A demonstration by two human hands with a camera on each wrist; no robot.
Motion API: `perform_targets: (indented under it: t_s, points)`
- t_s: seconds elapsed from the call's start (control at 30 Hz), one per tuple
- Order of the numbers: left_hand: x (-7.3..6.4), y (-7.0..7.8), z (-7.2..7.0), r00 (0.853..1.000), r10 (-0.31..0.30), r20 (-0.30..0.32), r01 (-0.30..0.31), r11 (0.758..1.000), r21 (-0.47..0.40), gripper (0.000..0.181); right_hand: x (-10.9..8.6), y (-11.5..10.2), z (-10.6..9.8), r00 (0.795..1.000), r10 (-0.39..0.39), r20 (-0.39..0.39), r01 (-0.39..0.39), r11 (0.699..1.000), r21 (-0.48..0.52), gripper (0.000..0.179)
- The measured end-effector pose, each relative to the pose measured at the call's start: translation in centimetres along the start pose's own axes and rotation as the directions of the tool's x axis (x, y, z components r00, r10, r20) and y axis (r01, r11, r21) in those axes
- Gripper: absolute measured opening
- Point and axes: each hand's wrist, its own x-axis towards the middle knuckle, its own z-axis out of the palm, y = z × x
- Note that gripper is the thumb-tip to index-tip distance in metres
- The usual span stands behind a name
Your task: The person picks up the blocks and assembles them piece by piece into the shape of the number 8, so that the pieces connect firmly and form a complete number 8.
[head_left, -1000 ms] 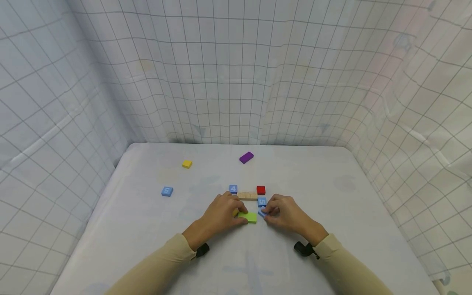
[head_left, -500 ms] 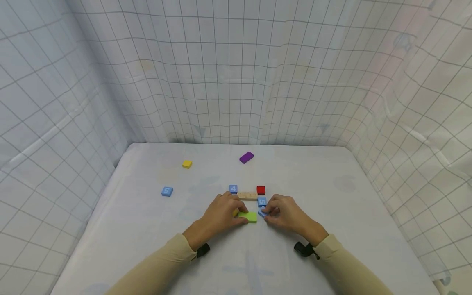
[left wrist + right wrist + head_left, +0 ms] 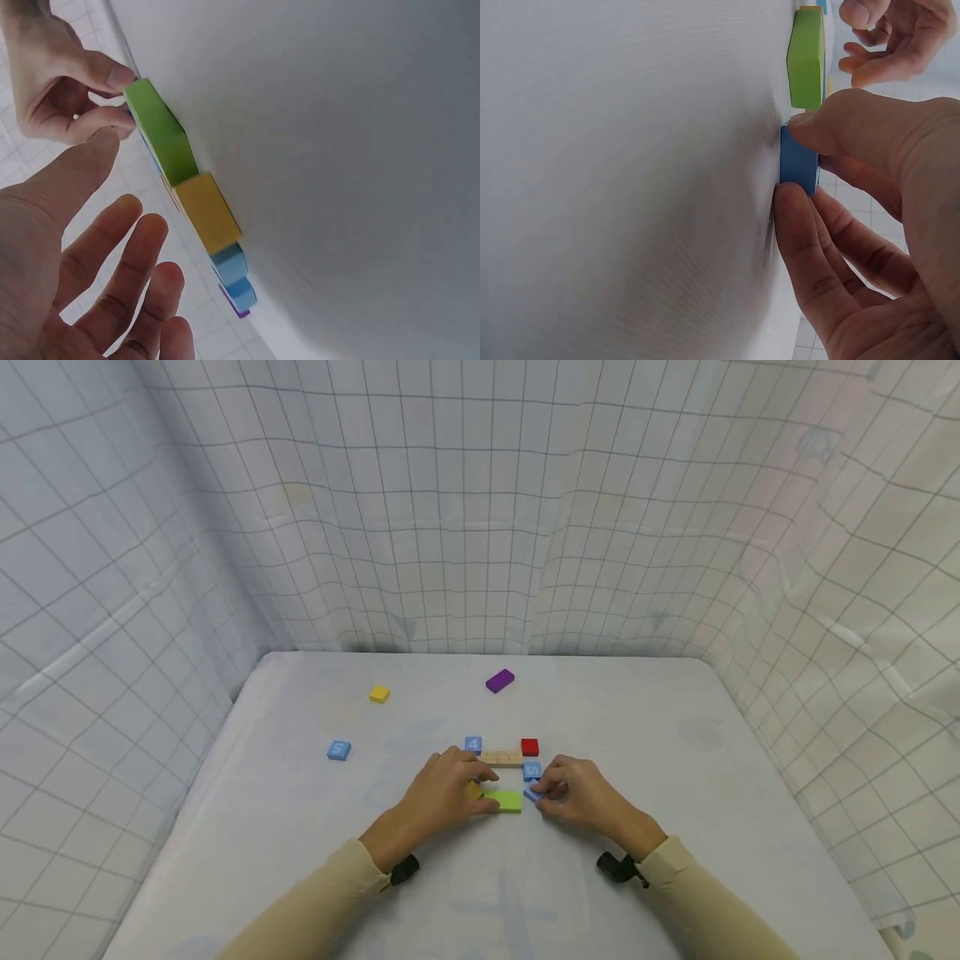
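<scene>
One green block, long axis left-right

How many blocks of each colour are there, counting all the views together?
Blue blocks: 5, one hidden from the head view
Yellow blocks: 2
Green block: 1
Red block: 1
Purple block: 1
Wood-coloured block: 1
Total: 11

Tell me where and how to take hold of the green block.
I'd pinch the green block across the middle of its near and far long sides, coming from above. It lies lengthwise left to right, with a gap between it and the wooden block beyond. Its ends look worse: a yellow block crowds the left one, a blue block the right.
</scene>
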Motion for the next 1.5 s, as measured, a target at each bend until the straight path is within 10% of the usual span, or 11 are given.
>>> perform_targets:
  t_s: [0.33, 0.77, 1.03, 1.5]
  points:
    - [-2.1, -1.6, -0.8, 0.998, -0.059, -0.03, 0.056, 0.994, -0.098, 0.03, -0.1, -0.2, -0.1, 1.0, 0.001, 0.006, -0.001, 1.0, -0.019, 0.018]
    - [-1.8, -3.6, 0.6, 0.987, 0.12, -0.104, -0.137, 0.973, -0.185, 0.023, -0.2, 0.0, 0.2, 1.0, -0.022, 0.014, 0.022, 1.0, -0.018, 0.018]
    - [-1.5, -2.2, -0.2, 1.0, 0.015, -0.025, -0.019, 0.983, -0.18, 0.021, -0.2, 0.0, 0.1, 0.999, -0.044, -0.003, 0.043, 0.998, -0.034, 0.02]
    - [-1.4, -2.3, 0.0, 0.996, 0.07, -0.061, -0.081, 0.976, -0.2, 0.021, -0.2, 0.1, 0.2, 0.996, -0.086, -0.022, 0.085, 0.995, -0.048, 0.021]
